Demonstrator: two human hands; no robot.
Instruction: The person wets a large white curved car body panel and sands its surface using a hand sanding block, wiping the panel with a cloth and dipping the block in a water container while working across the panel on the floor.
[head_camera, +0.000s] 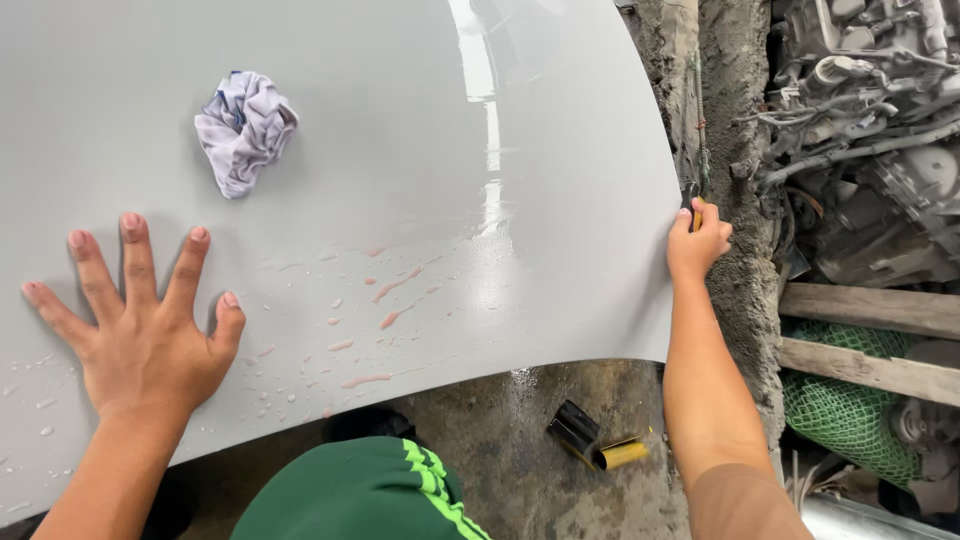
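Note:
A large glossy grey car body panel (400, 150) fills most of the view, with water drops and pinkish wet streaks (395, 300) near its lower edge. My left hand (140, 320) lies flat on the panel with fingers spread, holding nothing. My right hand (698, 245) is closed at the panel's right edge around a small yellow and black object (695, 205), mostly hidden by the fingers. A crumpled white and blue rag (243, 130) rests on the panel above my left hand.
A black and yellow tool (597, 443) lies on the wet concrete floor (520, 440) below the panel. A rough concrete ledge (730, 120), engine parts (870, 130), wooden planks (870, 340) and green netting (840, 410) stand at right. My green-clad knee (360, 495) is at the bottom.

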